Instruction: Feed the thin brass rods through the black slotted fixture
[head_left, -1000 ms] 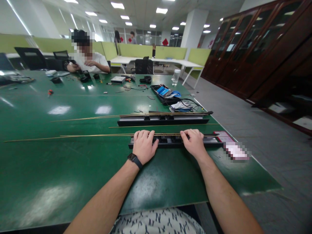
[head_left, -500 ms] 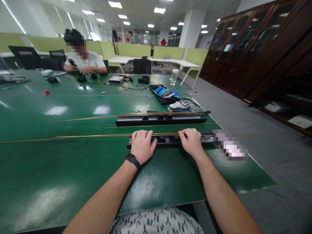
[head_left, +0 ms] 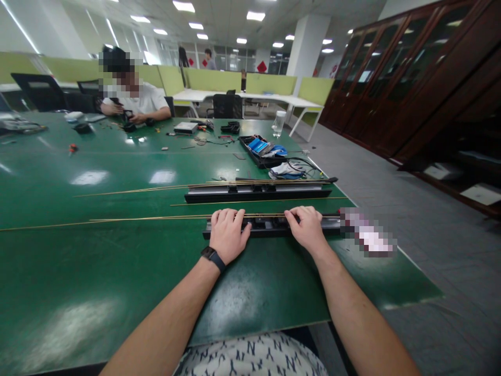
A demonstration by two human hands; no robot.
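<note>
A long black and silver rail (head_left: 270, 233) lies crosswise on the green table in front of me. My left hand (head_left: 229, 232), with a dark watch at the wrist, is draped over its left part, fingers curled over the far edge and thumb on the near side. Farther right, my right hand (head_left: 307, 228) has thumb and forefinger pinched at the far edge, where thin brass rods (head_left: 148, 219) run along the rail. These rods stick out far to the left. Exactly what lies under the fingertips is hidden.
Beyond lies a second rail (head_left: 258, 198) with rods on it, and a loose rod in between. A black tray (head_left: 258, 156) with blue items, gloves (head_left: 287, 171) and a clear cup (head_left: 278, 124) stand farther back. A co-worker (head_left: 135, 102) sits across the table (head_left: 117, 271).
My hands and the rail hold still, apart from a slight shift of the view. Across the table, the co-worker's hands and the dark object in them have moved a little.
</note>
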